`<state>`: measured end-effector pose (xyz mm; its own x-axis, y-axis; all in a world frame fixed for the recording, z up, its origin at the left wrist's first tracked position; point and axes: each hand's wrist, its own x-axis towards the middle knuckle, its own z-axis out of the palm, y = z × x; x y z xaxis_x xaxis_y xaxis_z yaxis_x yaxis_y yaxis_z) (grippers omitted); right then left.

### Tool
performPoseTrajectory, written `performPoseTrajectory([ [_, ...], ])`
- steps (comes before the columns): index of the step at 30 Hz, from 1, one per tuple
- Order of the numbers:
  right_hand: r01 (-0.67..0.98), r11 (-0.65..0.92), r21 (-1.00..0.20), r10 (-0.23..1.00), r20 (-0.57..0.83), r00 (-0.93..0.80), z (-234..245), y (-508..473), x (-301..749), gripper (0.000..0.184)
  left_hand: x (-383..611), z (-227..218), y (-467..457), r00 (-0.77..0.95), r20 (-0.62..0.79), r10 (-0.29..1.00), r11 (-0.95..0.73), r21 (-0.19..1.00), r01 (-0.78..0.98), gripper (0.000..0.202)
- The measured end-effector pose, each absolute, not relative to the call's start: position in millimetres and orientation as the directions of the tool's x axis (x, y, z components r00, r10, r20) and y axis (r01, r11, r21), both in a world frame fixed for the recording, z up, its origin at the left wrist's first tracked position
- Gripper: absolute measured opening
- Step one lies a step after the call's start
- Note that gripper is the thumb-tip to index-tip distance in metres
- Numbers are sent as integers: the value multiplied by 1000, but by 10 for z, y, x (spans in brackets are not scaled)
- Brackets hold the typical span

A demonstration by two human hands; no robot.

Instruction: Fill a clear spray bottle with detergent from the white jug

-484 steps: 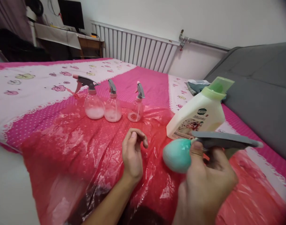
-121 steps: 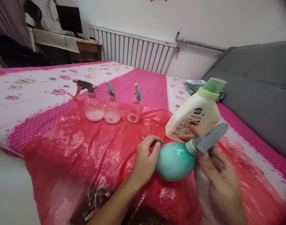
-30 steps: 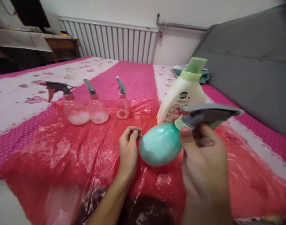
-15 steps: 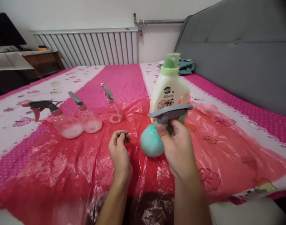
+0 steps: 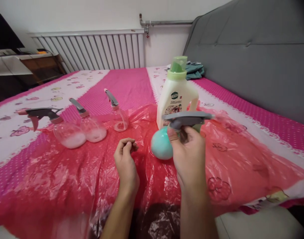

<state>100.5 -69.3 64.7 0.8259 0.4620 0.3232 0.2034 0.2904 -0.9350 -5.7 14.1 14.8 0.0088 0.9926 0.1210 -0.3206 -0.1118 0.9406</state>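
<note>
My right hand [image 5: 189, 149] grips a spray bottle [image 5: 162, 143] by its neck, just beneath the grey trigger head. The bottle's round body holds turquoise, foamy-looking liquid and tilts to the left above the red plastic sheet [image 5: 104, 162]. My left hand [image 5: 125, 151] hovers over the sheet left of that bottle, fingers loosely curled with the thumb against them, and no object shows in it. Behind the held bottle stands a cream laundry detergent bottle [image 5: 170, 91] with a green cap, partly hidden by the spray head.
To the left are three clear spray bottles with grey heads: one at far left [image 5: 69, 134], one beside it [image 5: 93, 129], and one farther right [image 5: 120, 121]. Folded green cloth [image 5: 194, 70] lies at the back, near the grey headboard [image 5: 253, 59]. A radiator [image 5: 92, 51] lines the wall.
My right hand has turned the spray bottle slightly, its round body swinging up and its head shifting right. My left hand keeps about the same pose. The view has shifted a little.
</note>
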Motion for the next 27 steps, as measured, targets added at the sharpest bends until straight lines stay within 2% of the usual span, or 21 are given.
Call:
performPoseTrajectory([
  [2,197,253,-947,505,303,808,646,-719,1028,23,-59,148,134,5,112,994,-104,939,-329,10],
  [4,120,350,-929,516,298,803,662,-741,1048,25,-60,147,129,12,117,993,-107,940,-325,10],
  [6,103,427,-899,459,313,831,678,-748,1059,28,-59,146,128,19,130,991,-118,942,-315,10],
  [8,181,370,-911,386,328,862,680,-746,1062,26,-59,150,128,11,135,991,-125,942,-312,10],
  [10,206,304,-930,394,320,862,672,-744,1055,24,-60,156,127,-4,130,992,-124,941,-316,10],
  [13,126,387,-913,409,293,865,664,-737,1021,25,-57,162,119,15,125,992,-114,945,-308,10],
  [16,197,364,-910,330,324,887,668,-715,975,25,-51,163,110,36,144,989,-127,946,-299,9],
  [19,183,280,-942,430,294,854,678,-702,955,26,-48,170,104,16,152,988,-140,942,-304,8],
  [21,75,352,-933,516,260,816,692,-701,953,29,-48,177,101,19,137,990,-125,944,-304,9],
  [22,42,403,-914,520,267,811,700,-701,951,29,-49,180,101,28,131,991,-117,946,-301,9],
  [24,85,433,-897,474,307,825,707,-697,947,27,-52,179,102,39,136,990,-119,948,-296,9],
  [27,199,305,-931,481,331,812,693,-697,950,24,-57,167,110,25,161,987,-146,942,-303,9],
])
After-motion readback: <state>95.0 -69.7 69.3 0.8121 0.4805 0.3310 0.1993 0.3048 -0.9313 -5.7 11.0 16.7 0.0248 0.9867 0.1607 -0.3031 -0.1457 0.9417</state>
